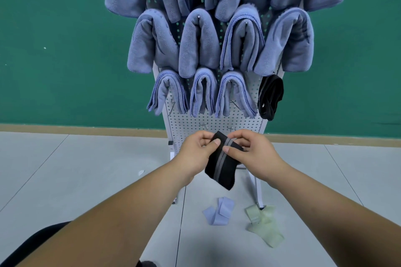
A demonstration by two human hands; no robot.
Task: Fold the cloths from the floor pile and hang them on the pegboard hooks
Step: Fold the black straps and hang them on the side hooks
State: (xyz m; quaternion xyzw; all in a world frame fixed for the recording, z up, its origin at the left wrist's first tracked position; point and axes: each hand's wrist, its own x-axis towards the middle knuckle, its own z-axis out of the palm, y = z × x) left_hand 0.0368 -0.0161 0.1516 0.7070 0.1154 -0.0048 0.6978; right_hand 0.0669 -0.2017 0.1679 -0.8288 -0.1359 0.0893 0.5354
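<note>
**Black striped cloth, held in both hands before a loaded pegboard**

Item 1. Small black knit cloth with a grey lengthwise stripe [221,169]: held in the air in front of the lower edge of the board, above the floor, its bottom corner hanging free. The left hand [198,154] pinches its upper left edge and the right hand [252,153] its upper right edge. The fingers [213,142] of both hands are curled and clamped on the fabric, with the thumbs on the near face.

Item 2. White perforated metal pegboard on a white frame [217,122]: stands upright against the wall. Only its lowest strip is bare, and small wire hooks [203,126] show there, just above the hands.

Item 3. Folded blue-grey plush towels [199,43]: draped over hooks in three crowded rows, with neighbouring towels touching. Their hems are stitched and their pile is soft.

Item 4. Folded black cloth [270,97]: hangs at the right end of the third row, beside the board's right edge.

Item 5. Flat lilac cloth [218,210] and thin pale green cloth [264,225]: lie apart from each other on the floor by the frame's feet. The green one touches the right foot.

Item 6. Smooth grey tiled floor [86,169]: open to the left and right of the stand.

Item 7. Matte green wall [65,50] with a tan skirting [86,129].
</note>
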